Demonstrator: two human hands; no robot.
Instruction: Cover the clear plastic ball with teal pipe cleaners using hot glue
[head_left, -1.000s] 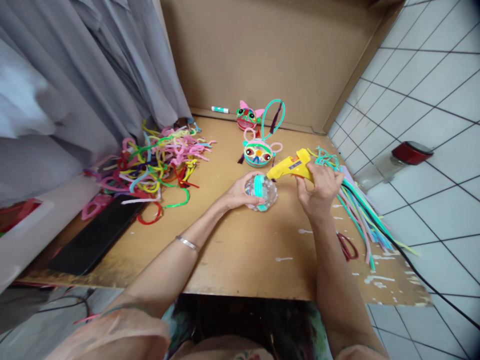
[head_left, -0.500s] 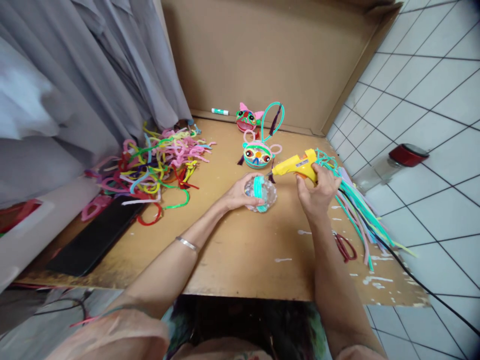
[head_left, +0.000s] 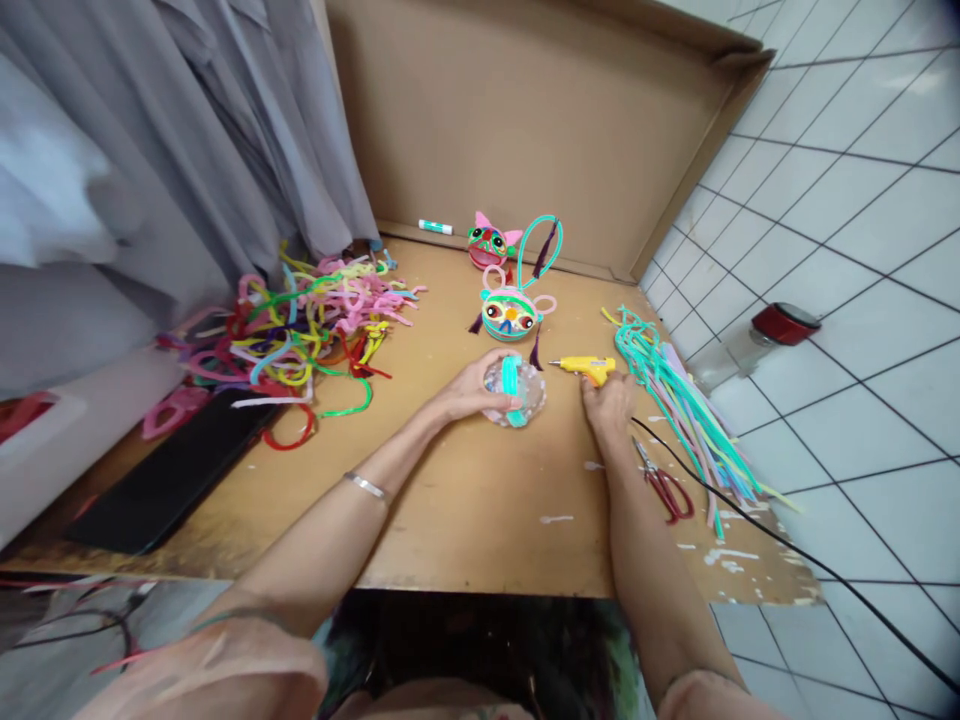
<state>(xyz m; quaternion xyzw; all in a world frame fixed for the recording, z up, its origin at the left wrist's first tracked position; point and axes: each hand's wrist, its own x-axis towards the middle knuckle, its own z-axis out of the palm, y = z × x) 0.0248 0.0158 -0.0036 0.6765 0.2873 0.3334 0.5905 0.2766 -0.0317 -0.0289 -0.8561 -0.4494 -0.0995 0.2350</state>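
Note:
My left hand (head_left: 478,388) is closed around a clear round faceted ball (head_left: 533,395) with a turquoise pipe-cleaner band (head_left: 511,385) across it. To its right, my right hand (head_left: 609,402) grips the handle of a yellow glue gun (head_left: 583,365), low over the table, its nozzle pointing left. The tip is apart from the ball. Just behind the ball sits a decorated animal-face ornament (head_left: 510,315) with pink loop ears, dark tassels and a tall turquoise loop. A second face ornament (head_left: 489,245), with pink pointed ears, is further back.
A tangled heap of colourful pipe cleaners (head_left: 322,320) covers the left side, beside a black flat object (head_left: 169,470). Straight pipe cleaners (head_left: 686,420), red-handled scissors (head_left: 664,488) and a red-lidded jar (head_left: 784,325) are at right. A glue stick (head_left: 435,227) lies by the cardboard (head_left: 510,120). The black cord (head_left: 772,535) trails right.
My right hand has drawn the glue gun away from the ball and lowered it toward the table, its nozzle now nearly level. My left hand still holds the ball.

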